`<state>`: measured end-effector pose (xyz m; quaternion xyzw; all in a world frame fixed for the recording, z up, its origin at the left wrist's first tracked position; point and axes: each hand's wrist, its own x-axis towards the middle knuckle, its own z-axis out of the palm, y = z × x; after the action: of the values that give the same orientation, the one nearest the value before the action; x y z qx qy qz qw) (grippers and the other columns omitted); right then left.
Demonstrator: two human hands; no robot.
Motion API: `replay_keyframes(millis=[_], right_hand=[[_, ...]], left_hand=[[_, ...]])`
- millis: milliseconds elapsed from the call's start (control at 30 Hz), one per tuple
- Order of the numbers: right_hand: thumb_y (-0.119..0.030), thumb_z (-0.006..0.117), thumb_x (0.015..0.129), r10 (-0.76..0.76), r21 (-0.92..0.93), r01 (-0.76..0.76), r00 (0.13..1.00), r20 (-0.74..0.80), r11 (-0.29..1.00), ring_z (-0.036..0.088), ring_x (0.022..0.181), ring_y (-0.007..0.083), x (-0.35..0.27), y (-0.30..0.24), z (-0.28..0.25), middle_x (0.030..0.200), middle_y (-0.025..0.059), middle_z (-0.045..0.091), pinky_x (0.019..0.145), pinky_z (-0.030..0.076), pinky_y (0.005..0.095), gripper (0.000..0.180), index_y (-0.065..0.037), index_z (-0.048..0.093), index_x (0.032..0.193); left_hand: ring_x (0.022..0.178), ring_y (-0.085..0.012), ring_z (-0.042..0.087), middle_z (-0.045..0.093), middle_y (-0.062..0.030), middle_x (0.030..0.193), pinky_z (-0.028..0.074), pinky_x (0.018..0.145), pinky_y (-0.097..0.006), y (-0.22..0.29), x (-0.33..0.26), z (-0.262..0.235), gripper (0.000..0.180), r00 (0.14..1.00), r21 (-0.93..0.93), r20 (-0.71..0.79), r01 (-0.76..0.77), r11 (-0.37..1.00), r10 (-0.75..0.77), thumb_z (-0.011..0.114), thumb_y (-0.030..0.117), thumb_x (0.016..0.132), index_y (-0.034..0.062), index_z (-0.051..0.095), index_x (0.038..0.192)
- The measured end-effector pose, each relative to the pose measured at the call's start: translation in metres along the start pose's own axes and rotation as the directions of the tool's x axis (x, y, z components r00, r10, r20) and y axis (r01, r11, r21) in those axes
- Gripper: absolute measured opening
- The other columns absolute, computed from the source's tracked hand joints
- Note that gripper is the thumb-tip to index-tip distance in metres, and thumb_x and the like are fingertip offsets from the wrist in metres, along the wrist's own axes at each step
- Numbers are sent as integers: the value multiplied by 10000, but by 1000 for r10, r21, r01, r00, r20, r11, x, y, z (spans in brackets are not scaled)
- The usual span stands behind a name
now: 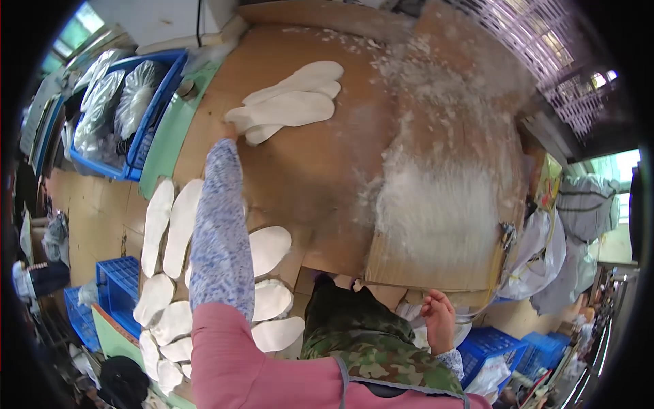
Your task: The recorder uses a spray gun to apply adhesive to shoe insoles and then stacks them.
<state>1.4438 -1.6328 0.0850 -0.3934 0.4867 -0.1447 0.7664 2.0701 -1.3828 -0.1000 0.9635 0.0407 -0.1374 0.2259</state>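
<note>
My left arm, in a blue patterned sleeve, reaches far across a brown board. My left hand (232, 129) is closed at the left end of a small pile of white insoles (293, 109); its fingers are partly hidden. The insoles overlap and lie fanned toward the right. Down by my right side, my right hand (439, 320) hangs with fingers loosely curled and apart from the thumb, holding nothing. It is nearest to the front edge of a cardboard sheet (436, 262) dusted with white fluff.
More white insoles (159, 218) lie in rows around my left forearm. A blue crate (129, 116) with plastic-wrapped bundles stands far left. Further blue crates (490, 351) sit low on the right and left. White scraps (449, 82) litter the board's far right.
</note>
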Motion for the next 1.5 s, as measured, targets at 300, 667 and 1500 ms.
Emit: replay_keyframes(millis=[300,667,1500], right_hand=[[-101,606,856,-43,-330,198,906,421,923,589,890,138,41,-40,28,1130,92,584,795,467,268,524,-39,409,1337],[-248,782,709,-87,-189,590,407,909,785,511,1176,180,140,-156,45,1296,101,537,1005,378,344,791,-58,417,1385],[-67,692,725,-762,-717,684,536,365,138,570,1026,288,187,-122,-100,1076,122,599,855,472,375,331,-72,631,1050]], left_hand=[[1106,-211,536,520,-119,1264,431,927,-313,174,-218,-137,482,624,-547,-335,-739,394,706,527,-5,864,34,412,1331],[1085,-114,523,551,-35,1245,407,930,-236,294,-443,-109,383,470,-767,49,-547,335,881,484,31,928,18,500,1310],[1120,-332,453,502,-125,1172,363,953,-449,196,-445,101,495,691,-62,-117,-722,689,713,565,7,783,99,496,1264]])
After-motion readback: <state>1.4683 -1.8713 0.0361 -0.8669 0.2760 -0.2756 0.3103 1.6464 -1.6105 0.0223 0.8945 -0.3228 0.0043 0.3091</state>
